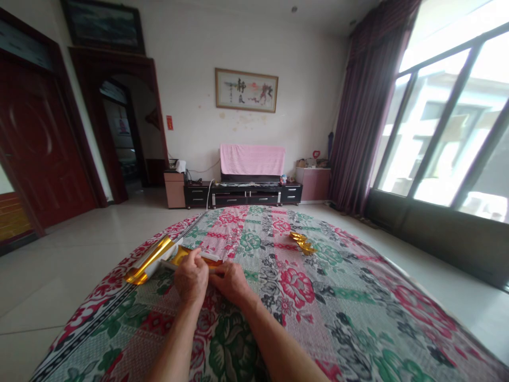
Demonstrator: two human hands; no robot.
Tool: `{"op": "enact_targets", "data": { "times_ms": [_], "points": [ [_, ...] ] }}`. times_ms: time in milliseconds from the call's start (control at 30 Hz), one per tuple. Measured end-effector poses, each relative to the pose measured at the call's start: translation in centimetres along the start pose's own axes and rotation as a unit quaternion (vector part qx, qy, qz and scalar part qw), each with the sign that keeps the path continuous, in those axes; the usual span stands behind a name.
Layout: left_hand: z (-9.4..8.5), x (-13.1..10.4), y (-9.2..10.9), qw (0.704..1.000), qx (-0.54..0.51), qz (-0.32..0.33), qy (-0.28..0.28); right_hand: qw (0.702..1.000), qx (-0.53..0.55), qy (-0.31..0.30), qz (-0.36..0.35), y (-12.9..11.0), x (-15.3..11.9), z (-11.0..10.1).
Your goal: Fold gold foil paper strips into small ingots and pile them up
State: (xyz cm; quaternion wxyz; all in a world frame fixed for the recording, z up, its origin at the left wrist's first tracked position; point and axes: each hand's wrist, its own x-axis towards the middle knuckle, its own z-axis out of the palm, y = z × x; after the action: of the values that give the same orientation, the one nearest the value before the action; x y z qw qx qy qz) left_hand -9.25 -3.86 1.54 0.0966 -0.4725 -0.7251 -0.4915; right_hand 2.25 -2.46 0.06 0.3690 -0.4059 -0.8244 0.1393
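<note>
Both hands are close together over a flowered cloth. My left hand has its fingers closed on a gold foil sheet, which shows a pale edge beyond the fingers. My right hand pinches the near right part of the same gold sheet, its fingertips almost touching my left hand. Left of the hands lies a curled gold sheet with a white side. Several folded gold pieces rest in a row on the cloth, ahead and to the right. The sheet's underside is hidden by the hands.
Beyond the cloth, a low black cabinet stands at the wall, with a pink cloth draped over something on it. A dark red door is on the left; a purple curtain hangs beside large windows on the right.
</note>
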Motion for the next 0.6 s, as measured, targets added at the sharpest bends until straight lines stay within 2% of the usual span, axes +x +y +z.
{"op": "enact_targets", "data": {
  "times_ms": [133, 400, 600],
  "points": [
    [-0.1, 0.1, -0.4, 1.0, 0.027, 0.004, 0.01, 0.997, 0.005, -0.043, -0.063, 0.0, -0.4, -1.1],
    [-0.7, 0.2, -0.6, 0.999, 0.033, -0.025, -0.006, 1.0, -0.002, 0.01, -0.002, 0.1, -0.7, -0.8],
    [-0.6, 0.3, -0.8, 0.999, 0.034, -0.012, 0.0, 0.998, 0.018, -0.01, -0.065, 0.2, -1.1, -1.3]
  ]
}}
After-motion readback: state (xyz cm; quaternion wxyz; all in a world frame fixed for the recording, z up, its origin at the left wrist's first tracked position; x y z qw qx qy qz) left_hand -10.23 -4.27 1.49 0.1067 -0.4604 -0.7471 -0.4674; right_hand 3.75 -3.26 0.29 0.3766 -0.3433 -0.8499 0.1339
